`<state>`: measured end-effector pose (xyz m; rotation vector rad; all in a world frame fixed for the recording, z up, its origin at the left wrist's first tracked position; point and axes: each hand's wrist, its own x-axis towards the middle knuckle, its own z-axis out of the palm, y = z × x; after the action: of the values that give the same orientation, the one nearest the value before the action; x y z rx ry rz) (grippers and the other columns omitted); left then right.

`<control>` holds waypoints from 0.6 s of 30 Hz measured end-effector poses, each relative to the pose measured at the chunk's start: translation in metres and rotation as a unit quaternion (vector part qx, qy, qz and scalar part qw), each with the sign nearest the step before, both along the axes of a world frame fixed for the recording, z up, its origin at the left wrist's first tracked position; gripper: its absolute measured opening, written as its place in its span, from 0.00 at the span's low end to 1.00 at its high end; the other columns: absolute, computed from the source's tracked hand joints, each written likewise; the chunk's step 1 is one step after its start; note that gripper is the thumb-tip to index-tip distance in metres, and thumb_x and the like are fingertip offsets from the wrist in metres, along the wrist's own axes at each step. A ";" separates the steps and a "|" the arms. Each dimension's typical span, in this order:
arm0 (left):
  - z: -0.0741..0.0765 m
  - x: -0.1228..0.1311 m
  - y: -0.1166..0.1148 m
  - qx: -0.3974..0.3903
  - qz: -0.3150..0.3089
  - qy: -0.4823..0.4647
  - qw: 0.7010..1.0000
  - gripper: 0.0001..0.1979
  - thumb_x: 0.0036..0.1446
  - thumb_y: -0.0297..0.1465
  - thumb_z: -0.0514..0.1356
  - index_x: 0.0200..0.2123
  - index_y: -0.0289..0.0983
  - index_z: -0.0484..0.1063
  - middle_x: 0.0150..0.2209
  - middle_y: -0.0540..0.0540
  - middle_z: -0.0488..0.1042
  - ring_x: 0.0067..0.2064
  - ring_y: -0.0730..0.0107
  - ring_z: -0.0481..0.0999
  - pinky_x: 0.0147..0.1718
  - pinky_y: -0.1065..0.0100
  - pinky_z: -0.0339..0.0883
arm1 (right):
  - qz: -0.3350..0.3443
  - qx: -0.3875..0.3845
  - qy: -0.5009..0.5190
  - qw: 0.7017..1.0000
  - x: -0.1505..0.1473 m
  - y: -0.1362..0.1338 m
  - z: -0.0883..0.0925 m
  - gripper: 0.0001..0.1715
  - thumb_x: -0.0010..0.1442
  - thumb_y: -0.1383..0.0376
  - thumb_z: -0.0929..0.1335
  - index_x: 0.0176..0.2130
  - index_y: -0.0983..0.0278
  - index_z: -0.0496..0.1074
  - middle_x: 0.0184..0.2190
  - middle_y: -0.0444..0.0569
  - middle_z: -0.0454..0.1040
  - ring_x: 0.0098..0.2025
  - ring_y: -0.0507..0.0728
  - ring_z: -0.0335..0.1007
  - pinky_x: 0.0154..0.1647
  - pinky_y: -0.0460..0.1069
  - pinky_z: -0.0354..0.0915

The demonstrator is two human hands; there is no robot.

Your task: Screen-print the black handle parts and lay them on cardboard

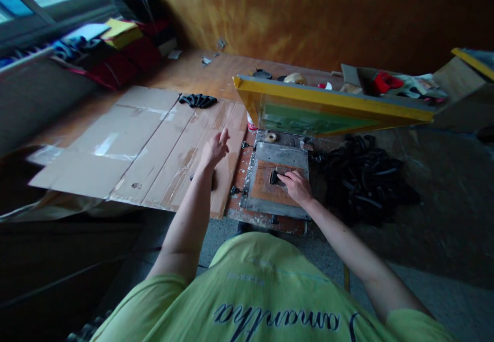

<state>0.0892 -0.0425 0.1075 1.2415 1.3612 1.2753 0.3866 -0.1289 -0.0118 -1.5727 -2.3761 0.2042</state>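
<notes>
My right hand (296, 185) rests on the brown pad of a grey metal printing plate (280, 156), with its fingers pinched on a small black part (274, 177). My left hand (215, 148) hovers with its fingers spread over flattened cardboard (142, 146), just above another small black piece (213, 180) half hidden by the wrist. A yellow-framed green screen (328, 106) is tilted up above the plate.
A heap of black parts (363, 175) lies right of the plate. More black pieces (197, 100) sit at the cardboard's far edge. Clutter and a red object (386, 81) fill the back right. Folded fabrics (116, 49) lie by the window at the left.
</notes>
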 end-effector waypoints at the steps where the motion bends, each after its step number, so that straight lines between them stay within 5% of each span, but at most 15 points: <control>1: 0.013 0.013 0.010 0.005 -0.014 -0.018 1.000 0.27 0.63 0.50 0.51 0.53 0.36 0.69 0.30 0.43 0.76 0.23 0.75 0.70 0.26 0.73 0.64 | 0.004 0.002 -0.021 1.000 -0.007 0.001 0.000 0.22 0.66 0.68 0.60 0.54 0.58 0.75 0.41 0.53 0.75 0.48 0.60 0.66 0.48 0.54 0.65; 6: 0.067 0.054 0.025 0.019 -0.089 -0.068 0.994 0.34 0.65 0.54 0.40 0.48 0.34 0.73 0.24 0.45 0.71 0.22 0.74 0.69 0.23 0.73 0.65 | 0.036 0.013 -0.061 0.997 -0.003 0.002 0.008 0.21 0.63 0.70 0.64 0.54 0.60 0.75 0.46 0.54 0.76 0.50 0.61 0.67 0.52 0.55 0.65; 9: 0.063 0.047 -0.004 0.004 -0.114 -0.071 0.991 0.35 0.64 0.55 0.41 0.45 0.34 0.75 0.24 0.45 0.71 0.23 0.73 0.70 0.22 0.72 0.65 | -0.042 0.036 0.000 0.998 0.037 0.006 0.019 0.16 0.63 0.69 0.65 0.48 0.63 0.78 0.44 0.51 0.78 0.45 0.58 0.70 0.49 0.52 0.68; 13: 0.006 0.026 -0.056 -0.095 -0.154 -0.058 0.982 0.31 0.58 0.56 0.54 0.48 0.36 0.76 0.26 0.46 0.73 0.23 0.74 0.69 0.19 0.74 0.59 | -0.250 0.101 0.079 0.960 0.093 0.026 0.046 0.23 0.67 0.62 0.58 0.41 0.71 0.78 0.38 0.53 0.78 0.38 0.55 0.72 0.46 0.50 0.70; 15: -0.032 0.022 -0.074 -0.157 -0.164 -0.044 0.973 0.32 0.54 0.51 0.61 0.56 0.37 0.71 0.26 0.49 0.73 0.22 0.76 0.66 0.18 0.75 0.56 | -0.242 0.113 0.097 0.959 0.094 0.041 0.062 0.23 0.65 0.61 0.62 0.51 0.73 0.74 0.45 0.57 0.76 0.40 0.56 0.73 0.48 0.52 0.70; 18: -0.083 0.023 -0.085 -0.194 -0.149 -0.023 0.969 0.39 0.54 0.45 0.63 0.66 0.38 0.58 0.28 0.50 0.74 0.23 0.76 0.68 0.21 0.76 0.58 | -0.145 0.105 0.083 0.980 0.057 0.061 0.082 0.34 0.57 0.59 0.72 0.60 0.64 0.66 0.57 0.60 0.66 0.53 0.64 0.67 0.56 0.60 0.65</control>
<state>0.1127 -0.1273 0.0250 1.0824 1.2604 0.7786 0.4434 -0.0680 0.0697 -1.7001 -1.9461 0.0193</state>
